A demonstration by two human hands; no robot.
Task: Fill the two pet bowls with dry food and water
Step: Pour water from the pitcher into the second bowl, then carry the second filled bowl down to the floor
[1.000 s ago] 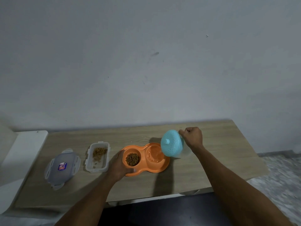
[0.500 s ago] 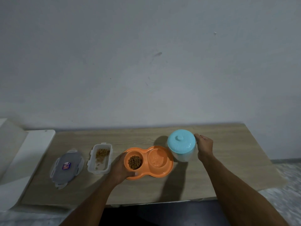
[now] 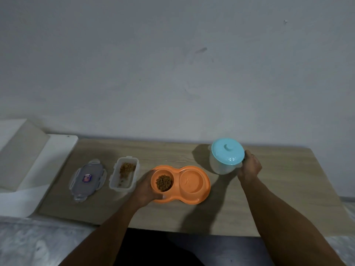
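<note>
At the far left, a white board (image 3: 57,148) is seen lying against the left end of the wooden worktop (image 3: 288,198). Just beside it on the worktop, a grey lid (image 3: 87,178) with clips and a small label is laid flat. To its right, apart from it, a clear container (image 3: 113,177) is set open; some dry food (image 3: 126,167) is heaped at its far end, and a few crumbs are scattered nearer.

Next, the left grip (image 3: 145,186) is wrapped round the left end of the orange double bowl (image 3: 184,201), with the thumb laid on its near rim, so the bowl is grasped. The bowl is set flat on the worktop, near the front edge and about midway along it. Its left compartment is filled with brown kibble (image 3: 163,182). Its right compartment (image 3: 191,181) is seen to shine, but whether water lies in it cannot be told.

Farther back and to the right, just beside the bowl without touching it, a clear jug (image 3: 221,167) is stood upright, and it is capped by a pale blue lid (image 3: 227,152) with a small knob. The right grip (image 3: 249,167) is held against the right side of the jug, with its fingers curled in and clenched on the jug there; the handle itself is hidden behind the fingers. Both forearms are stretched in from the bottom edge of the view.
</note>
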